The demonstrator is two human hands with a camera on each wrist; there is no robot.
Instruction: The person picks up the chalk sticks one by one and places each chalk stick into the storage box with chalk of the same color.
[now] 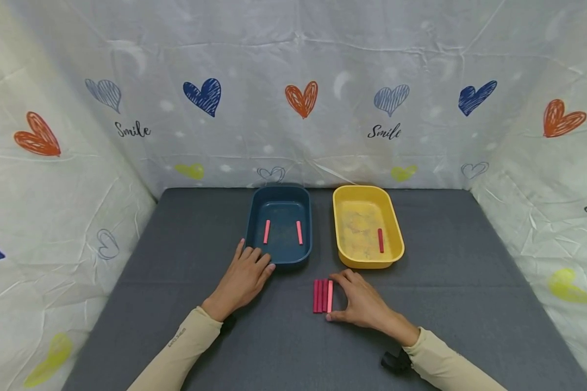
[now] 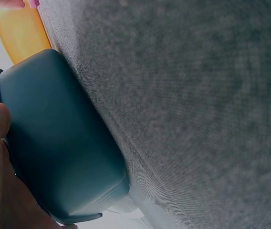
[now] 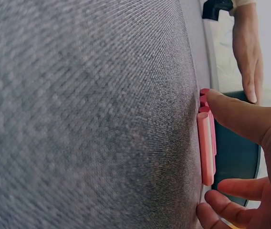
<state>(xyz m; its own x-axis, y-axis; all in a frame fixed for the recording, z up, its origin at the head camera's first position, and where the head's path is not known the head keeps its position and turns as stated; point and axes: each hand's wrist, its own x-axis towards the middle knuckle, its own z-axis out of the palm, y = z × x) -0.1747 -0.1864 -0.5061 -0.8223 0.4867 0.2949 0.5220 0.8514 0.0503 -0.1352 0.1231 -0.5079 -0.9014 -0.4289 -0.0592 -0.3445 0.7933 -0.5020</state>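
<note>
On the grey table, my right hand [image 1: 332, 297] pinches a light pink stick [image 1: 330, 293] lengthwise, index finger on its far end and thumb on its near end. That stick is the rightmost of a short row of red and pink sticks [image 1: 319, 296], which the right wrist view shows edge-on as sticks [image 3: 205, 143]. My left hand [image 1: 254, 263] lies flat with straight fingers against the front left corner of the blue tray [image 1: 304, 217]. The blue tray holds two pink sticks [image 1: 266, 232] [image 1: 299, 232]. Beside it, the yellow tray [image 1: 344, 217] holds one red stick [image 1: 380, 240].
A white cloth with hearts [image 1: 298, 98] walls the table at the back and both sides. The blue tray's outer wall [image 2: 54, 143] fills the left wrist view, with the yellow tray [image 2: 21, 33] beyond it. Bare grey cloth [image 1: 469, 260] spreads right of the trays.
</note>
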